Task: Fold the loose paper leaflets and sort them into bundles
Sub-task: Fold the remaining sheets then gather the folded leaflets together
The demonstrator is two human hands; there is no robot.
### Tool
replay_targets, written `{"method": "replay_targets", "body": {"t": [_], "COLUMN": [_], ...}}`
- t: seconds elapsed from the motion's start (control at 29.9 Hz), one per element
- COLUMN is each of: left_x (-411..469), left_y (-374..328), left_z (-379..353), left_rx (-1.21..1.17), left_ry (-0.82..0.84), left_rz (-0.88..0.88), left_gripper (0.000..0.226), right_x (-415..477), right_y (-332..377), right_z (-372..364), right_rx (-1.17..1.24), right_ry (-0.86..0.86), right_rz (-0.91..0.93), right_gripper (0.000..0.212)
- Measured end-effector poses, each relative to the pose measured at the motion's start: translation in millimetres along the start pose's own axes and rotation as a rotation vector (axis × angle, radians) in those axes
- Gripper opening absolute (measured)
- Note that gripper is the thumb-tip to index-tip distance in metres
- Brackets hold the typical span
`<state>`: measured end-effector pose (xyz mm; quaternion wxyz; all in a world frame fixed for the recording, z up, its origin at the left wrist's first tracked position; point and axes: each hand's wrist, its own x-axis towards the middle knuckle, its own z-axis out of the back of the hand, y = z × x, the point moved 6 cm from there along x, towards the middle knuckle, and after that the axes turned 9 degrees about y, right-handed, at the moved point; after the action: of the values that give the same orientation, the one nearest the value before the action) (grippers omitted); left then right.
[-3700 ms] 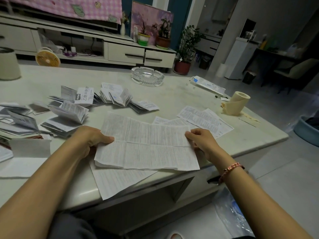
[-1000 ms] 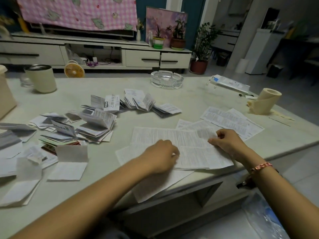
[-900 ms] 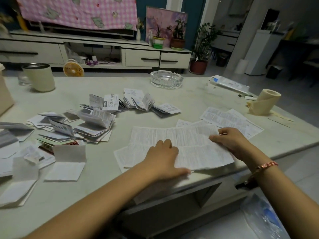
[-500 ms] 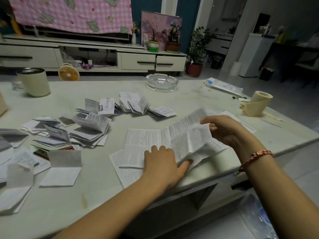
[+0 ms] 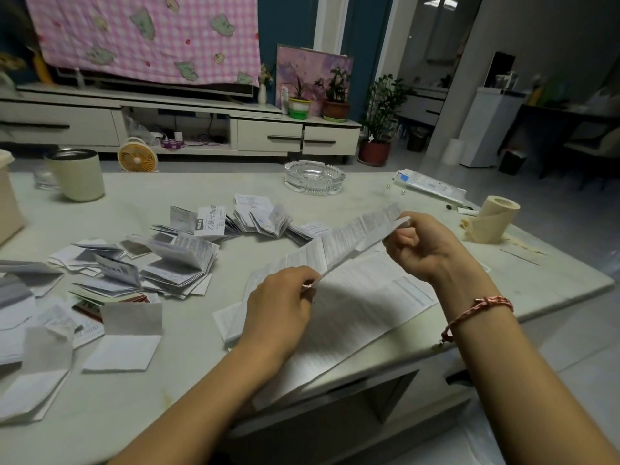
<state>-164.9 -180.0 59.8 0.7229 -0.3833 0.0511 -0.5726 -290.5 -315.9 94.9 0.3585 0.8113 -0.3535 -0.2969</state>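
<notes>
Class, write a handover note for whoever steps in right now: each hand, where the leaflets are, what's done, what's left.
Left hand pinches the near end of a leaflet, right hand the far end; it is a long strip held above the table.
Flat sheets lie under it at the near edge.
Done: folded leaflets heaped to the left.
Left: finish this fold, fold the sheets, sort the heaps.

- Upper left of my view: a pink checked cloth [image 5: 144,35] hangs above a low white cabinet [image 5: 268,137] with drawers
- Top centre: a dark teal wall [image 5: 288,21], with a framed picture [image 5: 313,62] leaning against it
- Centre right: a potted plant [image 5: 379,105] stands on the floor
- Lower right: I see pale floor tiles [image 5: 570,330]; the light is dim
</notes>
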Motion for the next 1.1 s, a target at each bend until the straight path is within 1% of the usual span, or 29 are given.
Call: {"method": "replay_targets", "body": {"t": [0.07, 0.1, 0.13, 0.17, 0.23, 0.27, 0.3, 0.33, 0.37, 0.4, 0.44, 0.47, 0.5, 0.54, 0.57, 0.67, 0.7, 0.77, 0.8, 0.84, 0.87, 0.9, 0.94, 1.0, 1.04, 1.07, 1.1], "left_x": [1, 1, 0, 0, 0, 0, 0, 0, 0, -1, -1, -2, -2, -3, -3, -4, -5, -8, -10, -12, -14, -13, -12, -9, -10, -10, -10], "left_y": [3, 6, 8, 9, 10, 9, 9, 9, 9, 7, 8, 6, 6, 5, 5, -1, 0, 7, 11, 14, 19, 26, 34, 40, 39, 38, 35], "left_z": [5, 9, 13, 19, 30, 35, 39, 43, 47, 48, 51, 51, 52, 52, 53, 55, 58, 69, 74, 77, 77, 72, 62, 38, 27, 19, 14], "left_rx": [-0.022, -0.040, -0.079, -0.136, -0.283, -0.351, -0.413, -0.465, -0.500, -0.517, -0.526, -0.531, -0.527, -0.525, -0.526, -0.556, -0.560, -0.585, -0.589, -0.606, -0.645, -0.702, -0.777, -1.041, -1.180, -1.268, -1.306], "left_ry": [-0.036, -0.072, -0.113, -0.155, -0.213, -0.218, -0.216, -0.208, -0.205, -0.198, -0.198, -0.192, -0.192, -0.188, -0.176, -0.110, -0.126, -0.263, -0.349, -0.412, -0.436, -0.407, -0.312, -0.048, 0.081, 0.185, 0.247], "left_rz": [-0.020, -0.022, -0.019, -0.013, -0.014, -0.008, 0.001, 0.004, -0.005, -0.020, -0.036, -0.051, -0.067, -0.076, -0.088, -0.149, -0.143, -0.096, -0.054, 0.005, 0.085, 0.185, 0.293, 0.438, 0.471, 0.489, 0.489], "left_gripper": [0.012, 0.012, 0.013, 0.017, 0.017, 0.017, 0.017, 0.016, 0.014, 0.011, 0.009, 0.016, 0.027, 0.035, 0.036, 0.029, 0.027, 0.021, 0.022, 0.029, 0.042, 0.059, 0.077, 0.107, 0.111, 0.099, 0.077], "right_x": [-1, 1, 2, 2, -3, -8, -15, -24, -32, -38, -41, -45, -45, -44, -43, -37, -35, -31, -29, -25, -22, -18, -15, -11, -10, -9, -9], "right_y": [-2, -1, 1, 5, 14, 18, 20, 18, 12, 1, -12, -22, -30, -35, -37, -38, -38, -35, -33, -30, -29, -26, -24, -23, -25, -28, -30], "right_z": [-3, -4, -4, -5, -12, -20, -33, -47, -63, -72, -80, -83, -84, -84, -83, -80, -80, -77, -72, -66, -59, -52, -46, -40, -39, -38, -38], "right_rx": [0.043, 0.060, 0.050, -0.012, -0.308, -0.488, -0.662, -0.830, -1.026, -1.248, -1.464, -1.619, -1.707, -1.736, -1.726, -1.668, -1.659, -1.555, -1.429, -1.284, -1.144, -1.043, -0.954, -0.811, -0.757, -0.708, -0.664], "right_ry": [0.016, 0.024, 0.031, 0.040, 0.031, 0.038, 0.081, 0.158, 0.265, 0.364, 0.452, 0.513, 0.557, 0.585, 0.601, 0.604, 0.596, 0.556, 0.528, 0.491, 0.445, 0.393, 0.347, 0.300, 0.299, 0.303, 0.307], "right_rz": [0.004, 0.018, 0.045, 0.080, 0.201, 0.294, 0.399, 0.496, 0.571, 0.605, 0.602, 0.586, 0.566, 0.552, 0.533, 0.484, 0.476, 0.409, 0.353, 0.287, 0.240, 0.224, 0.216, 0.189, 0.165, 0.136, 0.108], "right_gripper": [0.014, 0.014, 0.024, 0.035, 0.042, 0.038, 0.030, 0.022, 0.020, 0.027, 0.039, 0.051, 0.058, 0.060, 0.056, 0.029, 0.026, 0.022, 0.017, 0.012, 0.010, 0.009, 0.010, 0.011, 0.011, 0.011, 0.011]}}
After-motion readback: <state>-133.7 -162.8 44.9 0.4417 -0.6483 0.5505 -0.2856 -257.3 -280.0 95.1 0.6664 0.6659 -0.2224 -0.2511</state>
